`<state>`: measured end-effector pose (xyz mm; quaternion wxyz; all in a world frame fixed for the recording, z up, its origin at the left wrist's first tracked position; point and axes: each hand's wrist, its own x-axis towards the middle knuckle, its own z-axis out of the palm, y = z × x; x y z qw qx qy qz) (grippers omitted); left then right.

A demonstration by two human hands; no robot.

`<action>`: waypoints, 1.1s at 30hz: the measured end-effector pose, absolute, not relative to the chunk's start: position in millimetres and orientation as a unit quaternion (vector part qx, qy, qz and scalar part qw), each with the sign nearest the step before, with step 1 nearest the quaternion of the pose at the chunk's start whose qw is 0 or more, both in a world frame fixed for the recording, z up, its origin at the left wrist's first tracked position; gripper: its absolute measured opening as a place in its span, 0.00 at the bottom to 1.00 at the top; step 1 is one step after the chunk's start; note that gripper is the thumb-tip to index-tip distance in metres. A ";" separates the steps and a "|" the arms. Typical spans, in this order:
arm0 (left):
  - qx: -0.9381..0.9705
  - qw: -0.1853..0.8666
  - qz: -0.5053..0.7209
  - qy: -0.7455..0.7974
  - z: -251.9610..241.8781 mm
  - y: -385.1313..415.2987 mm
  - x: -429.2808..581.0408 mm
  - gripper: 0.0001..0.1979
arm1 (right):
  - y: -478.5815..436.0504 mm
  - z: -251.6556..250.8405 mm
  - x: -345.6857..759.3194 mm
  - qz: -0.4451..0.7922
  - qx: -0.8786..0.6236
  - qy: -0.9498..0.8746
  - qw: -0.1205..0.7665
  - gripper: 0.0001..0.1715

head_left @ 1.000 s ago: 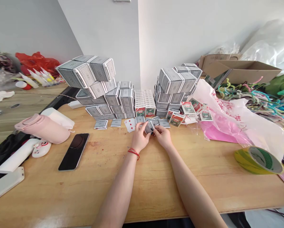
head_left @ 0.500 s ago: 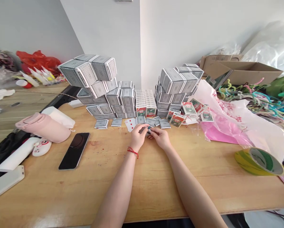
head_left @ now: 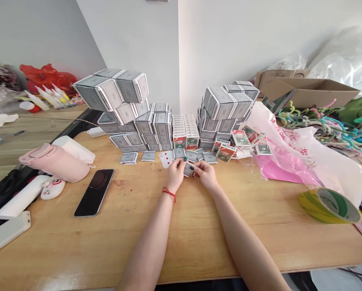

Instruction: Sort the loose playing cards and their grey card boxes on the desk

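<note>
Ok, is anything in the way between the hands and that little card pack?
Nothing visible: the left hand and right hand both pinch the card pack directly, just in front of the row of loose packs.

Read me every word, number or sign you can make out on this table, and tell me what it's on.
No word or number is legible.
Red diamond pips: face-up white playing cards on the wooden table; corner numbers too small.
Red and green card boxes: print too small.
Pink plastic bag: red print blurred.
Grey patterned deck of cards, held by left hand and right hand: pattern only, no text.
</note>
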<state>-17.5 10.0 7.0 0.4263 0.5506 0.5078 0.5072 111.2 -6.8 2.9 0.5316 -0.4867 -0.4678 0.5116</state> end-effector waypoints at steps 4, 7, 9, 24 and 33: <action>0.610 0.334 0.476 0.538 10.7 3.6 -16.3 0.17 | -7.2 4.9 111.4 0.506 -0.497 -0.464 0.530 0.20; 0.622 0.304 0.468 0.550 11.3 2.3 -15.7 0.17 | -8.0 4.2 107.4 0.518 -0.500 -0.464 0.517 0.20; 0.621 0.290 0.465 0.560 10.1 3.3 -15.9 0.16 | -8.9 2.3 102.4 0.518 -0.505 -0.472 0.503 0.20; 0.662 0.291 0.428 0.541 5.5 -3.0 -3.9 0.18 | -12.1 1.0 99.1 0.258 -0.626 -0.523 0.517 0.22; 0.627 0.334 0.434 0.555 6.6 -4.9 -4.9 0.25 | -13.9 6.1 98.6 0.281 -0.623 -0.508 0.523 0.27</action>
